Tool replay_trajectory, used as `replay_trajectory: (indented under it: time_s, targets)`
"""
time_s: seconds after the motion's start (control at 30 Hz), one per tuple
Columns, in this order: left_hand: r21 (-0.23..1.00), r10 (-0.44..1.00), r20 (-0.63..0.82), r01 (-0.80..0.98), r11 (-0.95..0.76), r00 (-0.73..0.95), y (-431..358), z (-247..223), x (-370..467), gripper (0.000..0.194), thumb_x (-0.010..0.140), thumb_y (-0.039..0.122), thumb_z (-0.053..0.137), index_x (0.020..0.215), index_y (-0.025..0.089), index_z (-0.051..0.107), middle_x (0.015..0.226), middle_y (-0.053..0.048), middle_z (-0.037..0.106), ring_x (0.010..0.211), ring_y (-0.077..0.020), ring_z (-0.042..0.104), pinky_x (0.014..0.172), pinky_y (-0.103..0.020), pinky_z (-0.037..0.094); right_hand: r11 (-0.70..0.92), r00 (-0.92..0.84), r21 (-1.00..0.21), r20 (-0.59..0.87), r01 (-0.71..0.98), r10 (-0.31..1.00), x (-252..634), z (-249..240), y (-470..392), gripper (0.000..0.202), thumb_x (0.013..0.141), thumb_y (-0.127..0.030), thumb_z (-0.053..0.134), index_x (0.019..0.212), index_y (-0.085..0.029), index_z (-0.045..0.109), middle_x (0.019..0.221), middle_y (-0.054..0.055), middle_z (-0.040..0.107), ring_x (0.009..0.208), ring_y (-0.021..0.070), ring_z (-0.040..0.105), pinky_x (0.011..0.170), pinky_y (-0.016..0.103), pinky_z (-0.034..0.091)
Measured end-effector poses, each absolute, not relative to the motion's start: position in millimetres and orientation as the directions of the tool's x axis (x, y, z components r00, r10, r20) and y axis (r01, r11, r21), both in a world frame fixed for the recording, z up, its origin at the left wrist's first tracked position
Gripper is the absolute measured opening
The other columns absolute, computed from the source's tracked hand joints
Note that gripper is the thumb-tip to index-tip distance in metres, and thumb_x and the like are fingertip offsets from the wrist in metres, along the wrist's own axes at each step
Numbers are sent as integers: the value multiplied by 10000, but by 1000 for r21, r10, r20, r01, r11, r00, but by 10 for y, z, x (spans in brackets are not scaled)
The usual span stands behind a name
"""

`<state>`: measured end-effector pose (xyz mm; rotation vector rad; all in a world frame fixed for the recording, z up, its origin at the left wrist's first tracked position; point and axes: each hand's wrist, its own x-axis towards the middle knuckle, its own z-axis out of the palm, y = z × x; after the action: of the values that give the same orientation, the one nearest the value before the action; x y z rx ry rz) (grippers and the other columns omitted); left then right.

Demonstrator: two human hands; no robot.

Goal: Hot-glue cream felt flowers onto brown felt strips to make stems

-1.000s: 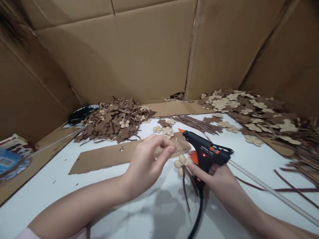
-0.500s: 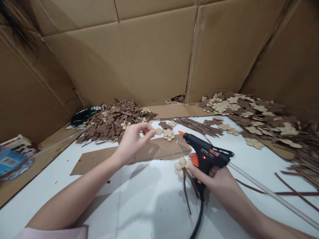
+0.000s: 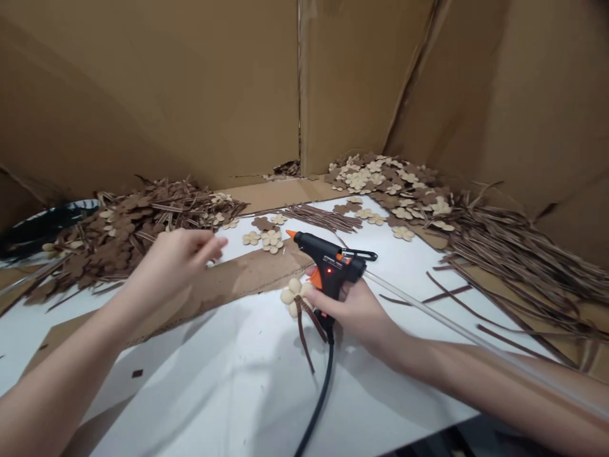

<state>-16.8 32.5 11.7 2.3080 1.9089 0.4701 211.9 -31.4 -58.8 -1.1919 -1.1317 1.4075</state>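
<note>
Right hand (image 3: 356, 304) at five o'clock, fingers wrapped around a black-and-orange glue gun (image 3: 328, 257), thumb pressed on a cream flower (image 3: 291, 297) with brown strips (image 3: 304, 336) hanging at six o'clock; left hand (image 3: 178, 257) near nine o'clock, fingers loosely curled above a cardboard piece (image 3: 238, 274), whether gripping anything I cannot tell. Flower shapes heap at two o'clock (image 3: 380, 178) on the cardboard beyond the white worktop (image 3: 223, 381).

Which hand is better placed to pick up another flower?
Probably the left hand: its grip looks empty and it's near a flower pile; the right hand holds the glue gun and a cream flower.
</note>
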Motion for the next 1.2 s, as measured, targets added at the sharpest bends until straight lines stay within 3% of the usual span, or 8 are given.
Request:
replay_trajectory:
  time_s: [0.07, 0.17, 0.3, 0.47, 0.63, 0.9, 1.2]
  targets:
    - [345, 963, 60, 900, -268, 263, 210, 84, -40, 384, 777, 482, 451, 592, 192, 620, 464, 0, 541, 426, -137, 438, 453, -232, 285, -96, -42, -995, -95, -19, 995, 2124, -598, -311, 245, 661, -317, 665, 837, -176, 567, 738, 16, 667, 732, 198, 648, 665, 319, 517]
    - [430, 941, -114, 870, -243, 319, 38, 21, 159, 538, 818, 542, 344, 530, 184, 624, 443, -13, 521, 431, -142, 444, 448, -232, 284, -66, -53, -997, -68, 49, 996, 2129, -621, -307, 231, 682, -317, 643, 845, -168, 577, 776, 31, 667, 765, 202, 637, 703, 329, 509]
    - [578, 848, -182, 752, -316, 497, -76, -69, 325, 422, 820, 503, 404, 726, 203, 686, 594, 5, 581, 537, -135, 452, 489, -216, 290, -40, -59, -991, -48, 124, 997, 2119, -639, -315, 224, 703, -323, 625, 869, -177, 584, 813, 32, 660, 794, 202, 631, 719, 328, 499]
    - [703, 832, -272, 691, -172, 484, -87, -167, 388, 341, 767, 469, 507, 707, 165, 647, 607, 13, 551, 572, -129, 438, 514, -212, 315, -23, -122, -992, -38, 126, 992, 2104, -645, -356, 182, 726, -321, 612, 847, -188, 585, 837, 28, 659, 814, 188, 628, 738, 310, 496]
    - [679, 843, -234, 702, -214, 483, -127, -196, 413, 319, 771, 422, 495, 629, 159, 606, 560, 26, 486, 551, -117, 394, 500, -206, 300, -54, -139, -988, -75, 147, 987, 2119, -649, -389, 227, 742, -327, 612, 930, -200, 599, 877, 24, 664, 844, 197, 624, 769, 338, 495]
    - [603, 830, -198, 733, -315, 521, -172, -163, 448, 365, 820, 446, 428, 619, 170, 554, 573, 20, 508, 548, -121, 431, 496, -208, 294, -19, -194, -984, -54, 177, 979, 2154, -653, -416, 190, 786, -339, 570, 922, -215, 614, 943, 19, 666, 907, 216, 612, 797, 360, 484]
    - [704, 884, -136, 672, -231, 446, -210, -193, 424, 342, 815, 423, 442, 618, 168, 555, 576, 10, 526, 564, -134, 452, 520, -221, 339, 8, -239, -996, -14, 91, 971, 2168, -530, -411, 157, 762, -273, 601, 893, -186, 603, 939, 26, 655, 942, 199, 598, 865, 355, 452]
